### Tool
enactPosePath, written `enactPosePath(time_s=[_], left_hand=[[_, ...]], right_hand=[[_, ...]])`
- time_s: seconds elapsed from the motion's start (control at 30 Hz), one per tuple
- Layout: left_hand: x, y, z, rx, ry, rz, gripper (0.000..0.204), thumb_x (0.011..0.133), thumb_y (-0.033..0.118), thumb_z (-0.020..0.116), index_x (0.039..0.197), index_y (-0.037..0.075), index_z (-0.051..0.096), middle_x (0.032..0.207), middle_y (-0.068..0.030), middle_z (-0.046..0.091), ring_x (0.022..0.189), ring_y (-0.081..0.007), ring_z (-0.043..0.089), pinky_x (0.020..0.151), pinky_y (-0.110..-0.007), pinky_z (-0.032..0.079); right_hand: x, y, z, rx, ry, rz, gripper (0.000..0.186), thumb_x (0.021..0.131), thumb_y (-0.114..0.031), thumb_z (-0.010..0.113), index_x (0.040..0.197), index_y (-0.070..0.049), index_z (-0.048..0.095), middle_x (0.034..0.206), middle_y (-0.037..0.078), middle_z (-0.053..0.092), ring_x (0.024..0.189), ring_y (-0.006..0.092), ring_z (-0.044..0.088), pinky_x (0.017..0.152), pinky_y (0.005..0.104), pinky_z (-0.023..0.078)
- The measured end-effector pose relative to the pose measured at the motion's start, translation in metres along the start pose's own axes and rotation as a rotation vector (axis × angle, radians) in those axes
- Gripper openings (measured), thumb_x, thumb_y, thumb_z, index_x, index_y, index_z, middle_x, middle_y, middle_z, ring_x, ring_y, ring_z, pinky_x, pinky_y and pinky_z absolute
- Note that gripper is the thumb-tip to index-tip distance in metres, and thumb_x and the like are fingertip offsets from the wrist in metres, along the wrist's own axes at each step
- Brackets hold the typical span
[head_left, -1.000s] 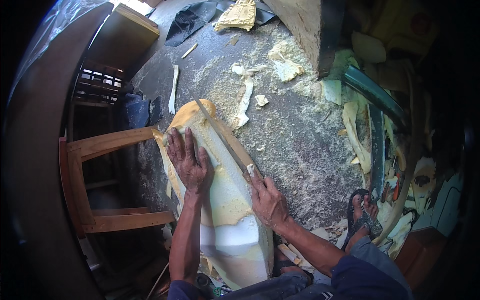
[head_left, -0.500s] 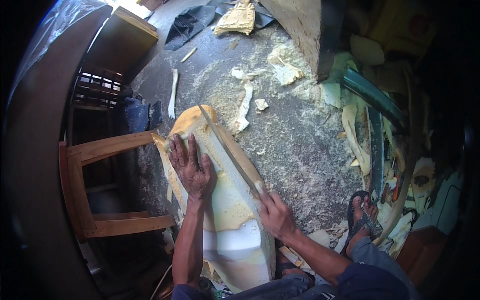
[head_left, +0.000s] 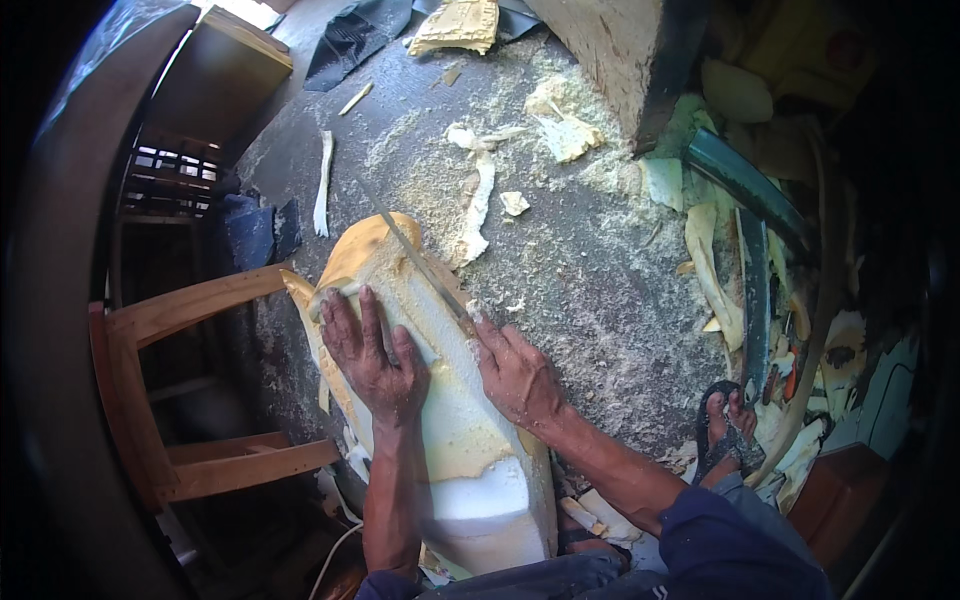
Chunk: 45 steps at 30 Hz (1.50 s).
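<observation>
A long foam block (head_left: 455, 400), white and yellowish with an orange-tan far end, lies lengthwise in front of me, its near end close to my lap. My left hand (head_left: 375, 375) rests flat on its upper left part, fingers stretched forward. Closed round the near end of a long thin knife (head_left: 405, 240), my right hand (head_left: 520, 378) is at the block's right edge. The blade lies slantwise along the block's upper right side, and its tip reaches beyond the far end. The knife's handle is mostly hidden in my fingers.
Foam crumbs and scraps (head_left: 480, 205) litter the dark floor (head_left: 610, 300). A wooden frame (head_left: 220, 295) stands at the left. To the right are a dark curved strip (head_left: 745, 185), more offcuts and my sandalled foot (head_left: 725, 425). A wooden post (head_left: 610, 60) rises at the far right.
My right hand has pushed the knife forward and to the left along the block, so its tip now extends past the far end. The left hand stays flat on the foam.
</observation>
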<state>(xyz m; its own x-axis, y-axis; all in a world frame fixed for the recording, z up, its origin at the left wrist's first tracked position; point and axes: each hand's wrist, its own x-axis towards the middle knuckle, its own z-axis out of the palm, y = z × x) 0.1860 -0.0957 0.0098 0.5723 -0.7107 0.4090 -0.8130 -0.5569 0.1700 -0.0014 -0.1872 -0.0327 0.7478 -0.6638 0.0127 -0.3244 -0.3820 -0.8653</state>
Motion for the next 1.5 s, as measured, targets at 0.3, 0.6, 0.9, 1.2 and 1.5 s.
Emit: enactPosePath(time_s=[0.3,0.6,0.9,1.2,1.5], left_hand=[[0.0,0.0,0.001,0.022,-0.001,-0.016,0.053,0.106,0.028,0.048,0.153,0.003,0.055,0.166,-0.0268,0.037,0.156,-0.0455,0.03,0.127,-0.058,0.02],[0.001,-0.003,0.002,0.034,-0.012,-0.009,0.054,0.111,0.033,0.044,0.155,0.004,0.052,0.168,-0.023,0.036,0.157,-0.0424,0.029,0.128,-0.056,0.02],[0.0,-0.004,-0.001,0.07,-0.04,-0.014,0.055,0.111,0.035,0.044,0.156,0.005,0.051,0.167,-0.024,0.038,0.157,-0.043,0.03,0.127,-0.056,0.022],[-0.003,-0.005,0.002,0.05,-0.015,-0.024,0.054,0.108,0.033,0.045,0.153,0.004,0.055,0.166,-0.0257,0.038,0.156,-0.0455,0.03,0.126,-0.059,0.021],[0.005,0.0,0.002,0.01,0.017,-0.02,0.048,0.104,0.022,0.052,0.148,0.004,0.06,0.163,-0.0257,0.043,0.154,-0.044,0.035,0.126,-0.056,0.024]], right_hand=[[0.015,-0.001,0.002,0.008,-0.042,0.046,0.045,0.097,-0.011,0.067,0.142,-0.005,0.063,0.088,0.009,0.064,0.059,0.0229,0.065,0.053,0.0367,0.06],[0.026,0.009,0.009,-0.003,0.042,-0.056,0.057,0.097,-0.007,0.068,0.152,-0.004,0.054,0.083,0.008,0.061,0.053,0.0175,0.058,0.046,0.0326,0.056],[0.018,0.011,0.009,0.025,0.03,-0.012,0.049,0.097,-0.002,0.064,0.145,0.001,0.059,0.089,0.014,0.066,0.066,0.023,0.068,0.053,0.0375,0.058],[0.011,0.019,0.007,0.02,-0.015,0.003,0.06,0.099,-0.008,0.065,0.157,-0.005,0.049,0.079,0.013,0.062,0.058,0.0214,0.061,0.051,0.0362,0.055],[-0.036,0.022,-0.035,0.063,-0.071,0.168,0.045,0.101,-0.008,0.061,0.146,-0.002,0.059,0.092,0.017,0.068,0.07,0.0275,0.071,0.062,0.04,0.058]])
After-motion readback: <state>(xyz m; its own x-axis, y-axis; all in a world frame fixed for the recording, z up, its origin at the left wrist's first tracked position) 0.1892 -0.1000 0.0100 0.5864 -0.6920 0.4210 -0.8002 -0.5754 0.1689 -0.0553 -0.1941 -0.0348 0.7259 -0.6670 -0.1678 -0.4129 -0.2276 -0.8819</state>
